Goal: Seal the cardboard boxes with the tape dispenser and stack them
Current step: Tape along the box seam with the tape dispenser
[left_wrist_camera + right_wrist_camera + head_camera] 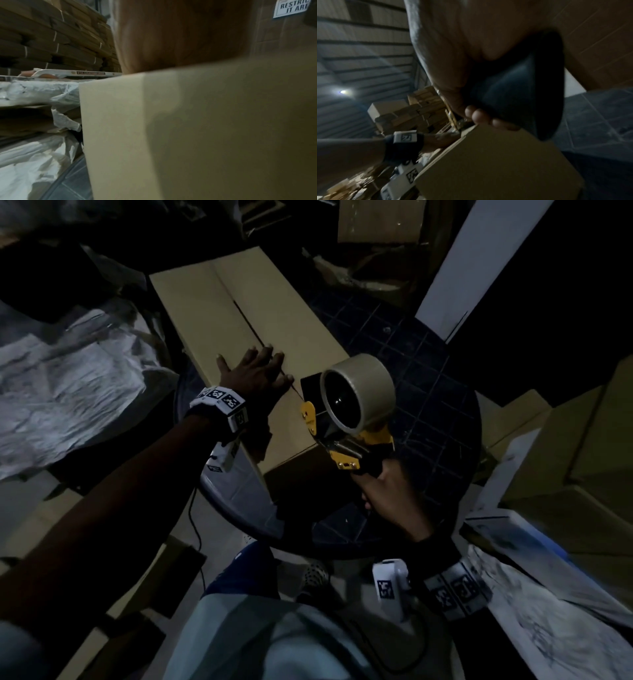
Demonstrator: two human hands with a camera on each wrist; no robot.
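**First box not yet taped, stacking still ahead**

I am looking into a dim storeroom crowded with cardboard: bundles of flat cartons [51,40] rise against the far wall in the left wrist view, and crumpled grey wrapping sheets [68,378] lie to my left. In the middle stands a round dark tiled table [421,405].

On that table lies the long cardboard box [246,313], its two top flaps folded down so they meet along a centre seam [248,321]. I can make out no tape along that seam; in this light I would not swear to it, but I judge the sealing not yet begun. Another brown box [582,460] sits off to my right; whether it is sealed I cannot tell, and I see no finished stack that I could name as such.

My left hand [253,371] lies flat on the near end of the box, fingers spread straight across the flaps beside the seam, pressing them down. My right hand [387,498] is clenched round the black handle of the yellow tape dispenser [346,419], which is just off the box's near corner, with its tape roll [358,390] above the table edge.

By my reckoning, still to do: tape this seam, treat any further boxes alike, then stack them.
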